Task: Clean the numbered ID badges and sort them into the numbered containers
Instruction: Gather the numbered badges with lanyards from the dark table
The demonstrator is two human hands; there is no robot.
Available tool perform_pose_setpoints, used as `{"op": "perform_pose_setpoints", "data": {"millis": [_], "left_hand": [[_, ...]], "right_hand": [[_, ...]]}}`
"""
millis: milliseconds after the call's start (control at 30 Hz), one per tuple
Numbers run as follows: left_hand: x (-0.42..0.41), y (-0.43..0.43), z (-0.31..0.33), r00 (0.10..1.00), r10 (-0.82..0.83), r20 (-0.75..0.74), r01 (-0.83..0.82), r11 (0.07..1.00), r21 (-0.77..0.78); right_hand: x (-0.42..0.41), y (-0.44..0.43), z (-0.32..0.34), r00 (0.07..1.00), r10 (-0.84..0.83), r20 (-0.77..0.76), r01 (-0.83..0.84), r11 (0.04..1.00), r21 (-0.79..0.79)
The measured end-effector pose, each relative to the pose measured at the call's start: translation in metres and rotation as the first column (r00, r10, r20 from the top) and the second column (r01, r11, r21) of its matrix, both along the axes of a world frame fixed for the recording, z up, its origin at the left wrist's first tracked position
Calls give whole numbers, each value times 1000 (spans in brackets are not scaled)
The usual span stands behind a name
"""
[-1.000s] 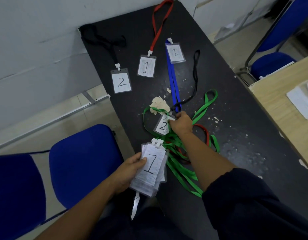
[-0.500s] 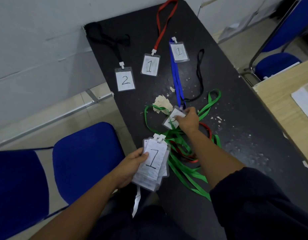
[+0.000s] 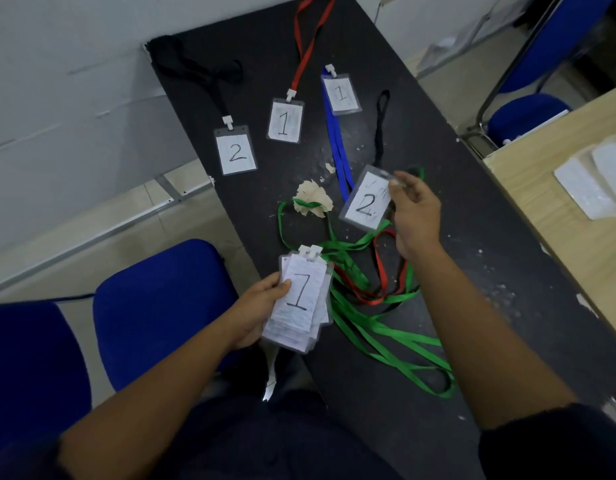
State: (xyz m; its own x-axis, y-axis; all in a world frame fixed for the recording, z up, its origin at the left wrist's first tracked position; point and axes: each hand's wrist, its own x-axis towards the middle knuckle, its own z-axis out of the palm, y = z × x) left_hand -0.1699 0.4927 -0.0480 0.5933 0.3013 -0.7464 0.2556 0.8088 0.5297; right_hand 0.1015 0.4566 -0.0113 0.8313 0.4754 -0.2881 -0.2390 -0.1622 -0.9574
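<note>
Right of centre, pinched by its top corner in the right hand [image 3: 415,216]: badge marked 2 [image 3: 365,199], seemingly clear of the table [image 3: 473,230]. Light, slick, bendy plastic; best gripped near the slot. Lower centre: badge stack [image 3: 301,303], clutched in the left hand [image 3: 261,313].

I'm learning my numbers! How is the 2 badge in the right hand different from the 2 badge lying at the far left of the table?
The held 2 badge is up and tilted, pinched at its top corner by the right hand; the far-left 2 badge lies flat, untouched. The held 2 badge has dark scribbles around its number; the far-left 2 badge looks clean. Both show a handwritten 2 in a clear sleeve.
</note>
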Motion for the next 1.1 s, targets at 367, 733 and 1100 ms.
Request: {"op": "perform_pose_setpoints", "data": {"millis": [367,733,1100], "left_hand": [[9,21,6,1000,-29,10,29,1000,13],[-10,45,10,999,-45,28,43,997,64],[-28,109,17,997,41,63,-49,990,129]], "right_hand": [[-109,-49,-19,984,153,-93,-166,976,-140],[-156,-29,-25,974,213,82,-184,945,-271],[-145,54,-6,964,157,214,-109,970,-217]]}}
